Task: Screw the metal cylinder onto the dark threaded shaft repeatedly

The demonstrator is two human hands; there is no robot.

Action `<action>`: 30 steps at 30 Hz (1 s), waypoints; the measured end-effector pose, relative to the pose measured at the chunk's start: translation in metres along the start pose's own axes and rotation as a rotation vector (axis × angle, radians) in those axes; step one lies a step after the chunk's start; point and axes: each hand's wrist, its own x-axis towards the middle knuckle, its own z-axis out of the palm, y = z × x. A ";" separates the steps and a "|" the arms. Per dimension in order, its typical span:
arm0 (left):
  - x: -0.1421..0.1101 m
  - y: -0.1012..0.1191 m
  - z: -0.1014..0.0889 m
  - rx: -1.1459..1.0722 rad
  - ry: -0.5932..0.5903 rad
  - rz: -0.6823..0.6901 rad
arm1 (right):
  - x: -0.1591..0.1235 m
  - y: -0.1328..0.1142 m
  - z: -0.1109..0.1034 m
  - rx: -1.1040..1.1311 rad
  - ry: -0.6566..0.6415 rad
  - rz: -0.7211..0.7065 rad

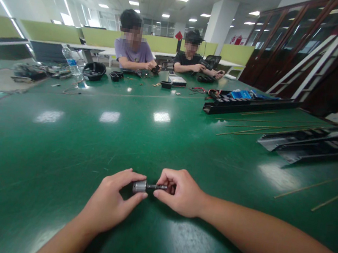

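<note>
My left hand point(114, 197) pinches a short silver metal cylinder point(139, 187) between its thumb and fingers, just above the near part of the green table. From the cylinder's right end a thin dark shaft point(157, 187) sticks out, lying roughly level, with ridges or coils near its tip. My right hand point(179, 192) is closed about the tip of this shaft, thumb below and curled fingers above and behind. Whether shaft and cylinder are one piece I cannot tell.
Green table point(90, 139) spreads ahead. Two people sit across it, handling dark objects. Black metal channels point(249, 106) and thin rods point(252, 127) lie at the right. At the far left stand a plastic bottle point(72, 62) and a black headset-like object point(94, 71). A ladder point(315, 66) leans behind.
</note>
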 end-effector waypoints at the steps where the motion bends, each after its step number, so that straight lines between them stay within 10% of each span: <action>1: 0.000 0.000 0.000 0.002 0.000 0.000 | 0.000 0.000 0.000 0.002 0.003 -0.001; 30: 0.002 0.000 -0.002 -0.009 0.033 0.018 | 0.000 0.000 0.000 0.034 0.010 0.025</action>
